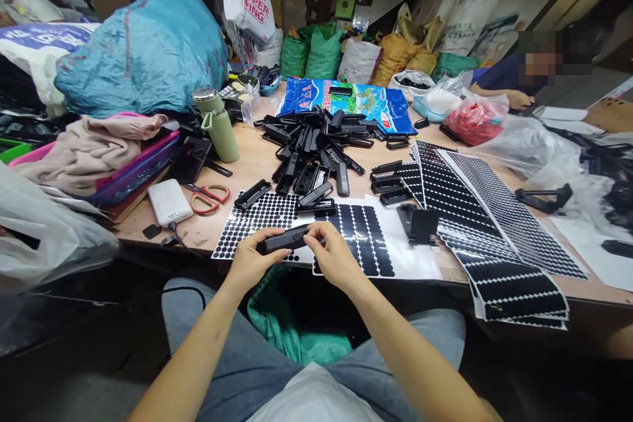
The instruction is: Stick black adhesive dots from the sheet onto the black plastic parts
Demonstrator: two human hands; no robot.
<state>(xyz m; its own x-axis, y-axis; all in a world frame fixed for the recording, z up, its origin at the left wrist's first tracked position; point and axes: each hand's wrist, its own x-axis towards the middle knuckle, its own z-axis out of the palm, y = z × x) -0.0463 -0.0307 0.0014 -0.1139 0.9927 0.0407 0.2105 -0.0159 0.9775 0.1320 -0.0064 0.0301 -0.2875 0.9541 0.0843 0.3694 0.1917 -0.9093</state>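
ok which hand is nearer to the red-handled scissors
Left. In the picture, the left hand is below and to the right of the red-handled scissors; the right hand is farther right.

Grn flask (220, 128) nr red scissors (212, 200)

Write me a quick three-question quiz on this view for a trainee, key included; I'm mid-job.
1. Multiple choice: what do the left hand and the right hand both touch? A) a green flask; B) a black textured part; C) a folded cloth.
2. True or false: the red-handled scissors lie on the table beside a white device.
3. Fill in: the open bag between the person's legs is ____ in colour.

Key: 1. B; 2. True; 3. Green.
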